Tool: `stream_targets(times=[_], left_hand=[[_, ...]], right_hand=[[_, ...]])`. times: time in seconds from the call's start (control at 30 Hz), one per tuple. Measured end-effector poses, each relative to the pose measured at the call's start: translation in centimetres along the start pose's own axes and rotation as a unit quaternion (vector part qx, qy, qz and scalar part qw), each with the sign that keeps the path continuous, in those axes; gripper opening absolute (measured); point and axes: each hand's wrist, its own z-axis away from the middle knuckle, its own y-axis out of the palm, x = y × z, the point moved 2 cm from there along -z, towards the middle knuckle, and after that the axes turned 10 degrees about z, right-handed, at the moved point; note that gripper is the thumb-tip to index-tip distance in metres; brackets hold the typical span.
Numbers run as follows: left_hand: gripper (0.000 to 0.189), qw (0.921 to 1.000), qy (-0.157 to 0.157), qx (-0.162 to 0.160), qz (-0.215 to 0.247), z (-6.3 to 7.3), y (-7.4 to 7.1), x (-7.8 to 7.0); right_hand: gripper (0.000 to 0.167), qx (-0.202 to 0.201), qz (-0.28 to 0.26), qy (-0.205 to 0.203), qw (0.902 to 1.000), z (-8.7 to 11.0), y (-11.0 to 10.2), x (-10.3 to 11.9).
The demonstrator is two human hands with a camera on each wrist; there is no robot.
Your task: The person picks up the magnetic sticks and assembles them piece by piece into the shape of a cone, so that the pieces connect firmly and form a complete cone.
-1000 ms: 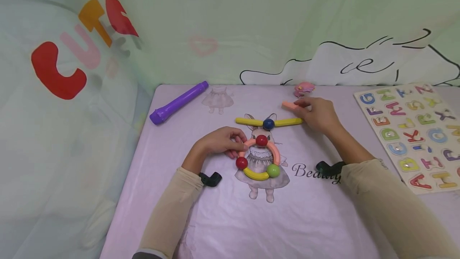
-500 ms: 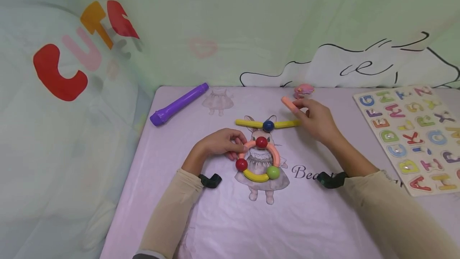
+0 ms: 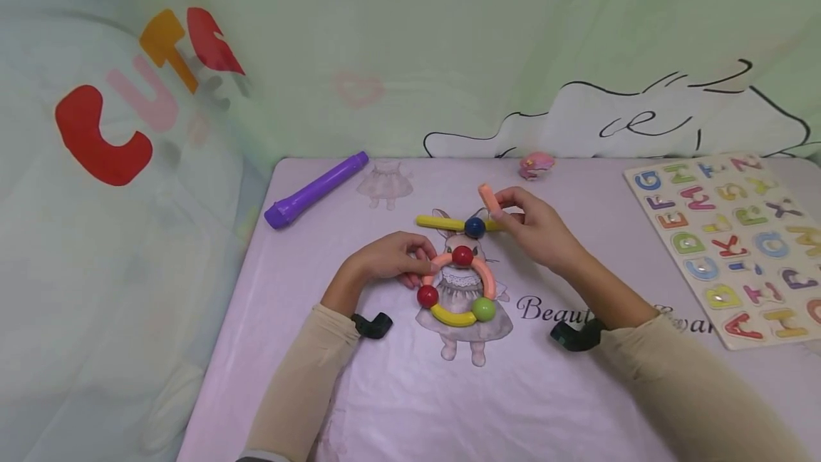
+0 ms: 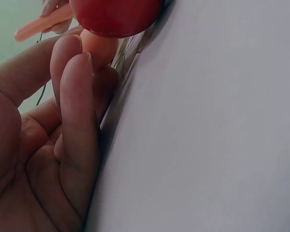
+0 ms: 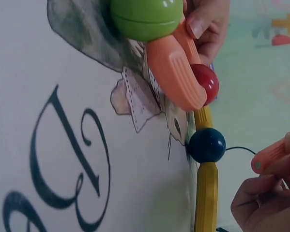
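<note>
A ring of curved sticks (image 3: 455,319) joined by red and green balls lies on the rabbit print of the cloth. My left hand (image 3: 393,259) pinches its salmon-pink left section, between the two red balls (image 3: 462,256). Just beyond the ring is a pair of straight yellow sticks (image 3: 439,222) joined by a dark blue ball (image 5: 207,145). My right hand (image 3: 541,228) holds a short salmon-pink stick (image 3: 487,195) between thumb and fingers, tilted upward, and overlaps the right yellow stick in the head view. The green ball (image 5: 147,17) shows large in the right wrist view.
A purple microphone-shaped tube (image 3: 317,190) lies at the back left. Near the back edge sits a small pink toy (image 3: 536,164). To the right lies a wooden alphabet puzzle board (image 3: 699,237). Printed fabric hangs behind and at the left.
My right hand has moved left and a little nearer with the salmon-pink stick, turning it from nearly level to steeper. My left hand keeps its hold on the ring, which stays in place.
</note>
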Motion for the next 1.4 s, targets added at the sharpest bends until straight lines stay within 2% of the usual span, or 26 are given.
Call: stream_targets(times=[0.2,0.37,0.77,1.0,1.4], left_hand=[[0.024,1.0000,0.001,0.002,0.009,0.1,0.0,0.0],[0.025,0.9998,0.002,0.007,0.016,0.1,0.1,-0.1],[0.025,0.9999,0.004,0.004,0.009,0.1,0.0,-0.1],[0.025,0.9997,0.000,0.007,0.025,0.0,-0.1,0.0],[0.026,0.9995,0.003,0.010,0.028,0.2,-0.1,-0.2]], right_hand=[[0.037,0.041,-0.073,-0.023,0.9963,-0.1,1.0,0.3],[0.039,0.068,-0.093,-0.033,0.9928,0.2,1.5,1.0],[0.032,0.089,-0.080,-0.060,0.9910,0.6,2.5,1.8],[0.033,0.090,-0.054,-0.071,0.9919,0.7,2.9,1.8],[0.028,0.090,-0.041,-0.081,0.9918,0.7,3.4,1.5]])
